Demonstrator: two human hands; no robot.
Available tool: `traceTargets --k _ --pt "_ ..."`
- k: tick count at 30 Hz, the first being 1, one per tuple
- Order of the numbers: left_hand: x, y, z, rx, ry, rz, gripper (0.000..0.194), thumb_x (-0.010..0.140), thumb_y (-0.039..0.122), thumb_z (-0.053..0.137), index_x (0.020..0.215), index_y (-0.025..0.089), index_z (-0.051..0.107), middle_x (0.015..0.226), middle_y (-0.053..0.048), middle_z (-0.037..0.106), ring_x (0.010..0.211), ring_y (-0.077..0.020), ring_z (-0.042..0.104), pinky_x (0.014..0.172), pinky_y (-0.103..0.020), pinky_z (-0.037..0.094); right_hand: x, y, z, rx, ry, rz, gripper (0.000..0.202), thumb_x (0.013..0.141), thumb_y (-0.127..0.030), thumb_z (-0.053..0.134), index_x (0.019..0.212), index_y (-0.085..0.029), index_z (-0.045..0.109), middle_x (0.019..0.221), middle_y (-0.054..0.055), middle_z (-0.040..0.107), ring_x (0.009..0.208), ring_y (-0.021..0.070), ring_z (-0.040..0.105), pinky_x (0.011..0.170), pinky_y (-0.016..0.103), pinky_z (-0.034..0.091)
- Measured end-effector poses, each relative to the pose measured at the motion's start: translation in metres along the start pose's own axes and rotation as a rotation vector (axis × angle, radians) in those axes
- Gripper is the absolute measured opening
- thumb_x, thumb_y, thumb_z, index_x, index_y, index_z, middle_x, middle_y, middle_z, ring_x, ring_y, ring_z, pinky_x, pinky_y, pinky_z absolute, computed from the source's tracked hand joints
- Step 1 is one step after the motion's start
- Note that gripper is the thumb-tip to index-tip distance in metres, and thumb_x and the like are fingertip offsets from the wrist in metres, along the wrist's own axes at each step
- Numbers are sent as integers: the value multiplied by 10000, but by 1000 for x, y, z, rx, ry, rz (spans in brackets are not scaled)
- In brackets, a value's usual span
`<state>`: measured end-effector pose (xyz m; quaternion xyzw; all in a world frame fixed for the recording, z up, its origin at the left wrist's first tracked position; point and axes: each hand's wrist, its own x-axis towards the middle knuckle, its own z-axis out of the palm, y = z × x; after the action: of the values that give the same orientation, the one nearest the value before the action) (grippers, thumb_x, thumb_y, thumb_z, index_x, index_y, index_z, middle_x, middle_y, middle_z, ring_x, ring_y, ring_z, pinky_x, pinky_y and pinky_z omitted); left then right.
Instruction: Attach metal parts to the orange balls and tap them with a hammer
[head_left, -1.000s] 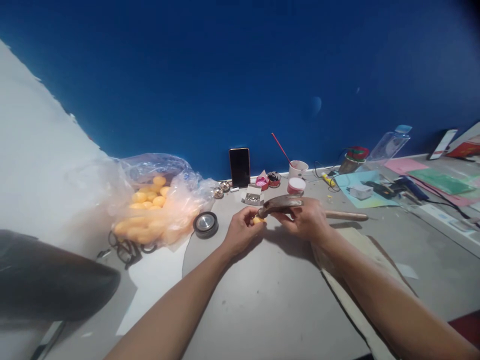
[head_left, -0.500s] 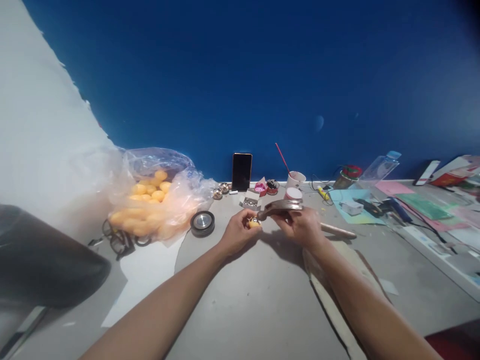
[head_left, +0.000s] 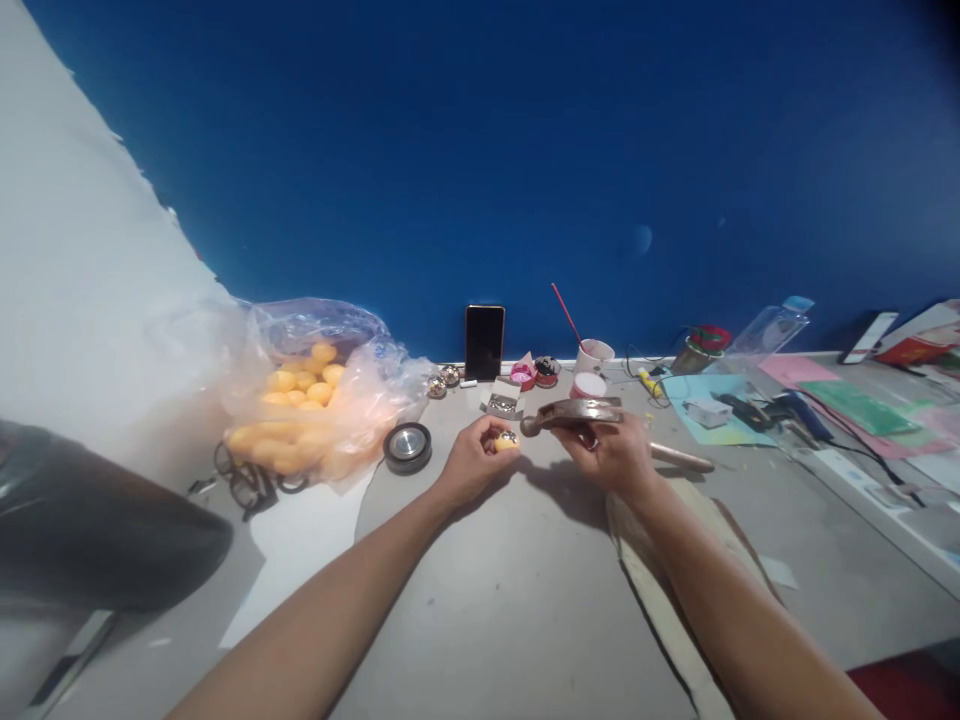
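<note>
Since the previous frame, the hammer (head_left: pixel 577 411) has moved to the right, so its head is now just beside the yellow ball (head_left: pixel 507 442) and separated from it. Left hand (head_left: pixel 471 460) has its grip closed around this ball (shiny pieces are visible on its top), above the middle of the worktop (head_left: pixel 465 620). Right hand (head_left: pixel 621 455) grasps the hammer near the head. Behind, on the far side, stands a small open box (head_left: pixel 514 388); at left lies a transparent bag (head_left: pixel 364 425) with more yellow balls (head_left: pixel 319 393).
</note>
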<state>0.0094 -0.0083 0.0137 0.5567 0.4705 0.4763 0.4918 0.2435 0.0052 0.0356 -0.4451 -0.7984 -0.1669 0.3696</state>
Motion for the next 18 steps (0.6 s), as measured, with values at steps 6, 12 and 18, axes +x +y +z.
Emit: traceTargets --k 6,12,18 --pt "-2 -3 2 -38 -47 -33 311 704 238 781 996 173 700 813 1 694 655 -117 545 615 -241 423 -2 -3 3 36 -1 -65 285 978 -464 665 888 -238 814 701 49 752 619 213 655 614 325 464" --pt "-2 -4 1 14 -65 -59 312 718 242 770 1014 175 699 792 12 672 639 -113 521 599 -238 409 -5 -1 8 5 74 -74 303 968 -483 682 814 -250 800 659 26 733 567 190 625 595 321 458" --pt "0 -9 -3 -49 -18 -48 360 751 255 767 1096 196 682 832 17 661 682 -117 549 641 -242 446 -9 7 13 -100 206 -41 306 968 -498 697 841 -236 791 638 30 705 570 204 613 605 332 461"
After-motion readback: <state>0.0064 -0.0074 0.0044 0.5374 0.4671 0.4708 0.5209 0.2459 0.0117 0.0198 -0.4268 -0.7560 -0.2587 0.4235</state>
